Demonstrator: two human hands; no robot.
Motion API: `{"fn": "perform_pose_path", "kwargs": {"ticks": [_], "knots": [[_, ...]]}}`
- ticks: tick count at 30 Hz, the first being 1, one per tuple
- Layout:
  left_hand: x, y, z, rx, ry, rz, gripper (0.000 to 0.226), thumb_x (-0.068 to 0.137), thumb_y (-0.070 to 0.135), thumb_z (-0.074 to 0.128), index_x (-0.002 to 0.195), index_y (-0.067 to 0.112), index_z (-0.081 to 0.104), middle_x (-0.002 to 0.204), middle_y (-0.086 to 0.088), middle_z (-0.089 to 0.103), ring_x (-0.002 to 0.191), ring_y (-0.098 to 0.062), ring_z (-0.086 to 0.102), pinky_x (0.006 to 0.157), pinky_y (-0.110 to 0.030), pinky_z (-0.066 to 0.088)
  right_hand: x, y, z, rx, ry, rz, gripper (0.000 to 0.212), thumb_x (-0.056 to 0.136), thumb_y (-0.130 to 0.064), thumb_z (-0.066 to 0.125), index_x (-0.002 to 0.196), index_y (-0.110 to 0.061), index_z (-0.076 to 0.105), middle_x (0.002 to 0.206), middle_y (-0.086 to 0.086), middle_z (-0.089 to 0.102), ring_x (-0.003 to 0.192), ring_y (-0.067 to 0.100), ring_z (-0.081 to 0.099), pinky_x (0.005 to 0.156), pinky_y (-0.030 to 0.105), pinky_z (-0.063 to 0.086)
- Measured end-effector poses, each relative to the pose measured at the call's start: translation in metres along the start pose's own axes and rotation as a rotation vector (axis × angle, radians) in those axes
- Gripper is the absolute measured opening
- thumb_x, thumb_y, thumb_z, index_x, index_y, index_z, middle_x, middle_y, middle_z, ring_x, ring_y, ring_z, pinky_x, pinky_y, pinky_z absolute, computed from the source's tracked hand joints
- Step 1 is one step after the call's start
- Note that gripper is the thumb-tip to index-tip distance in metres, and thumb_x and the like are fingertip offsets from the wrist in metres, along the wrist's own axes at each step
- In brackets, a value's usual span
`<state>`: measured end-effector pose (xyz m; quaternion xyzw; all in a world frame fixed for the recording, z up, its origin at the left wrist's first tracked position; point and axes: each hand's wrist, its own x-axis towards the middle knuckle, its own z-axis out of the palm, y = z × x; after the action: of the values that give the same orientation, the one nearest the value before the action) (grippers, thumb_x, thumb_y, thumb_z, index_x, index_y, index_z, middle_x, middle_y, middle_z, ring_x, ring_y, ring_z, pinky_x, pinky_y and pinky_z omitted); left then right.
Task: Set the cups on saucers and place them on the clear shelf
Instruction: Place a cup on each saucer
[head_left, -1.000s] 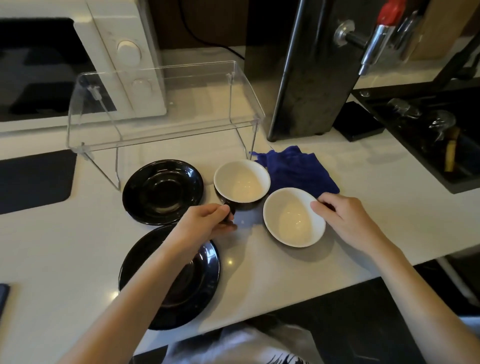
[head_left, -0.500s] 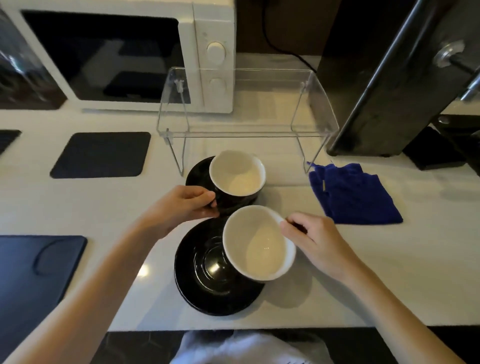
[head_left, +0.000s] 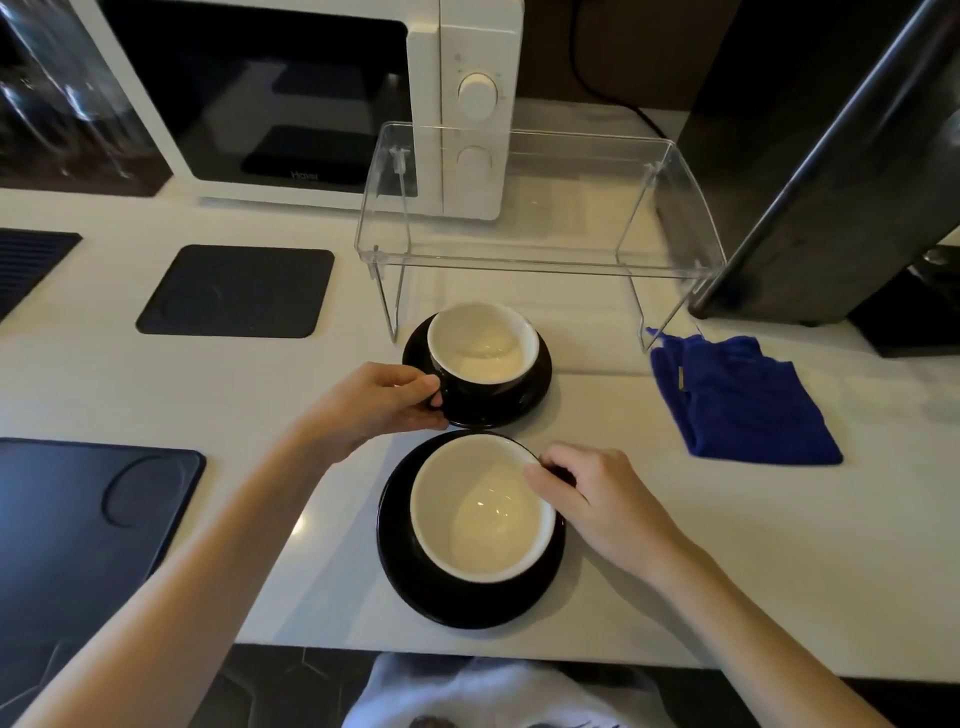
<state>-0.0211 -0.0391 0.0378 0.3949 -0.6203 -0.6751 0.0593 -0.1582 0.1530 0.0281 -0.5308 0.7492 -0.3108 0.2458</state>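
Two black cups with white insides each sit on a black saucer on the white counter. The far cup (head_left: 483, 349) rests on the far saucer (head_left: 535, 387), just in front of the clear shelf (head_left: 540, 254). My left hand (head_left: 374, 402) pinches that cup's handle from the left. The near cup (head_left: 480, 512) sits on the near saucer (head_left: 415, 582). My right hand (head_left: 592, 493) grips its handle at the right rim. The shelf top carries nothing.
A white microwave (head_left: 322, 98) stands behind the shelf. A tall black appliance (head_left: 831, 156) rises at the right. A folded blue cloth (head_left: 737, 400) lies right of the saucers. Black mats (head_left: 236, 291) lie at the left, a larger one (head_left: 88, 525) nearer me.
Both hands carried the cups leftward and set them down onto the saucers. The near cup, tilted half a second ago, now sits level. The camera view has shifted left.
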Motion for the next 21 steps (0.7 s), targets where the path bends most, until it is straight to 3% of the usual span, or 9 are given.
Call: {"fn": "perform_pose_path", "kwargs": {"ticks": [10,15,21], "knots": [[0.0006,0.0001,-0.0058,0.054,0.019,-0.043,0.024,0.087,0.025,0.053,0.083,0.005,0.065,0.086,-0.018,0.068,0.068,-0.015,0.071,0.070,-0.022,0.057,0.0038,-0.0050,0.0067,-0.018,0.017,-0.028,0.033,0.090,-0.026,0.051,0.068,-0.002,0.052,0.060,0.014,0.052,0.057,0.025,0.046,0.055,0.043,0.040],[0.0022,-0.0001,-0.0025,0.075,0.037,-0.048,0.025,0.086,0.029,0.054,0.083,0.008,0.066,0.082,-0.015,0.069,0.064,-0.014,0.069,0.066,-0.023,0.057,0.0027,-0.0054,0.0057,-0.159,0.044,-0.076,0.031,0.091,-0.030,0.048,0.071,-0.006,0.051,0.061,0.008,0.053,0.057,0.024,0.048,0.053,0.041,0.041],[-0.0034,-0.0021,0.0027,0.078,0.086,-0.050,0.030,0.087,0.034,0.050,0.096,0.011,0.066,0.083,-0.012,0.071,0.066,-0.013,0.069,0.063,-0.022,0.057,-0.0007,-0.0032,0.0024,-0.163,0.006,-0.037,0.036,0.090,-0.048,0.039,0.090,-0.016,0.055,0.083,-0.003,0.061,0.073,0.016,0.056,0.064,0.035,0.048]]}}
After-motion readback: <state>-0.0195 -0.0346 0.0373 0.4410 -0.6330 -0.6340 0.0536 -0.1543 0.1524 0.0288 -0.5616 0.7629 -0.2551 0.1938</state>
